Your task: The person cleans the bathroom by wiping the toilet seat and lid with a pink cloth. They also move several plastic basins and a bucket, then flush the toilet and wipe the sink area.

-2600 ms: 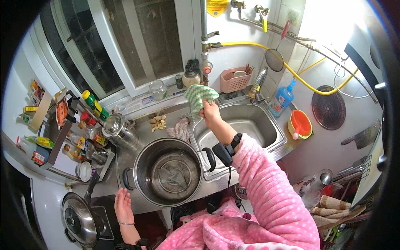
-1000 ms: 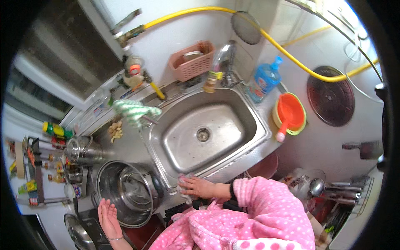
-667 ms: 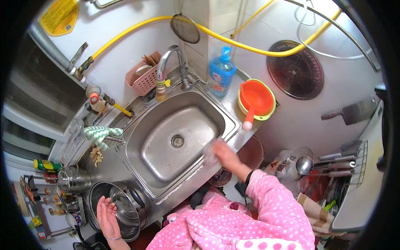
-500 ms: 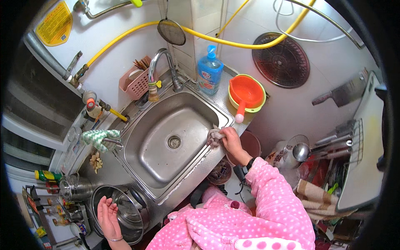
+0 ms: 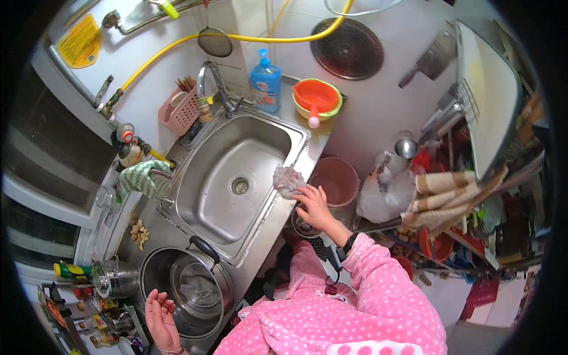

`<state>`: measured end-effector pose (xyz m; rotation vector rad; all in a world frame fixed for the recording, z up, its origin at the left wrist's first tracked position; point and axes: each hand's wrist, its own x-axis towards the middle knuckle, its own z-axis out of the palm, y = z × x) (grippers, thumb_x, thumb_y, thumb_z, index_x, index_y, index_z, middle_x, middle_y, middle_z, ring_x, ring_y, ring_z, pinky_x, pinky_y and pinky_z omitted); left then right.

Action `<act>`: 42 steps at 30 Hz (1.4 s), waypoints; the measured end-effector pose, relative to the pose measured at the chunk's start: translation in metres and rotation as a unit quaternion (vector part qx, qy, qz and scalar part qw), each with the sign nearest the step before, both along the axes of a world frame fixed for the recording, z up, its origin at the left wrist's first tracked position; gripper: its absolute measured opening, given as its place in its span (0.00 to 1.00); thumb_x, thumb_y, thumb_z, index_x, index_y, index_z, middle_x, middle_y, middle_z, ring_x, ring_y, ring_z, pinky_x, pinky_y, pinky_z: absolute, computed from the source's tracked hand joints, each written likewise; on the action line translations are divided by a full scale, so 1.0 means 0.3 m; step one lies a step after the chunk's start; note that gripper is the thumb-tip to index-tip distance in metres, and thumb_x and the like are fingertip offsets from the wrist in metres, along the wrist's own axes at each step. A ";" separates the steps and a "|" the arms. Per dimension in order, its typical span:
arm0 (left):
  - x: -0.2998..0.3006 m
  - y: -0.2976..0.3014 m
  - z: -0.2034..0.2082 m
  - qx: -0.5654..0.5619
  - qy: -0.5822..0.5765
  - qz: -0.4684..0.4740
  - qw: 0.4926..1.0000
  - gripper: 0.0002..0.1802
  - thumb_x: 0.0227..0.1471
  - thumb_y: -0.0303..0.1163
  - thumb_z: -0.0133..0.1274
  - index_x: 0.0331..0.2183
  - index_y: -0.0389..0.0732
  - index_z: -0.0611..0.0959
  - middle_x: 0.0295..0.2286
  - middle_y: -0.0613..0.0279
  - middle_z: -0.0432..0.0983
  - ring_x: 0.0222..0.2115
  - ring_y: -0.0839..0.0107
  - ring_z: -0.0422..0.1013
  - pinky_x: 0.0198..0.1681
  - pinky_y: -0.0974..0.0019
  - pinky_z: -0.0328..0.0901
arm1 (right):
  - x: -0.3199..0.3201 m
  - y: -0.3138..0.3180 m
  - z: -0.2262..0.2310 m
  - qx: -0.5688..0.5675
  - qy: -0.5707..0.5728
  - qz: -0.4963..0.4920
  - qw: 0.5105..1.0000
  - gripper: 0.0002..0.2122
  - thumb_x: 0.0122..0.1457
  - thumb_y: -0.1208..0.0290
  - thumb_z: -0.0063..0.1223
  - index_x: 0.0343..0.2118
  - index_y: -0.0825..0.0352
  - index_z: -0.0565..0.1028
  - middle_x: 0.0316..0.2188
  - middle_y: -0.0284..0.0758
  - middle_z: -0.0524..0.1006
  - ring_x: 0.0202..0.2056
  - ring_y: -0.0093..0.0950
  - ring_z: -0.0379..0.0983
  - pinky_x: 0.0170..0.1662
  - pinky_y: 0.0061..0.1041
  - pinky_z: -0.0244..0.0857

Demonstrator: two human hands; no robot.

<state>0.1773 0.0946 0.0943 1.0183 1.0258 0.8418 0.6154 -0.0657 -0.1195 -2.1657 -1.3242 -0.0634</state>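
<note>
My right hand (image 5: 317,208) is just off a crumpled grey-pink cloth (image 5: 288,180), its fingers spread. The cloth lies on the right rim of the stainless steel sink (image 5: 216,195), and my fingertips are close to it; whether they still touch it I cannot tell. At the lower left, my left hand (image 5: 161,318) is raised with loosely stretched fingers and holds nothing. It is beside a large steel pot (image 5: 228,284) with a black handle. Inside the pot sits a smaller metal vessel.
Beyond the sink stand a curved faucet (image 5: 208,74), a pink basket (image 5: 178,112), a blue pump bottle (image 5: 265,83) and an orange ladle in a green bowl (image 5: 338,109). A pink bucket (image 5: 334,180) is below the counter's right edge. A green-white cloth (image 5: 144,177) hangs at left.
My right hand has let go of the cloth and its fingers have spread. The cloth lies wider on the sink rim. The whole view has shifted, showing more on the right.
</note>
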 end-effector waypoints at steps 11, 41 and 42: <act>0.151 -0.088 0.026 -0.049 0.021 -0.205 0.977 0.18 0.58 0.35 0.44 0.49 0.39 0.69 0.40 0.60 0.73 0.37 0.71 0.70 0.42 0.69 0.65 | -0.268 -0.895 -0.140 0.087 0.491 -0.342 0.796 0.14 0.55 0.69 0.51 0.43 0.69 0.72 0.33 0.35 0.77 0.32 0.23 0.75 0.38 0.22 0.67; 0.910 -2.501 -0.128 -0.069 0.038 -0.855 0.512 0.15 0.57 0.34 0.46 0.44 0.38 0.73 0.35 0.61 0.74 0.31 0.75 0.71 0.37 0.72 0.66 | -1.895 -2.922 -0.088 0.864 0.196 -0.464 -0.015 0.03 0.55 0.71 0.51 0.28 0.62 0.74 0.25 0.27 0.78 0.30 0.22 0.74 0.38 0.29 0.67; 0.927 -2.582 -0.135 -0.066 0.041 -0.862 0.500 0.15 0.56 0.35 0.46 0.44 0.38 0.73 0.35 0.62 0.75 0.31 0.74 0.72 0.37 0.71 0.66 | -1.900 -2.952 -0.096 0.869 0.200 -0.452 -0.009 0.03 0.55 0.71 0.50 0.28 0.62 0.74 0.25 0.28 0.78 0.30 0.22 0.74 0.38 0.30 0.67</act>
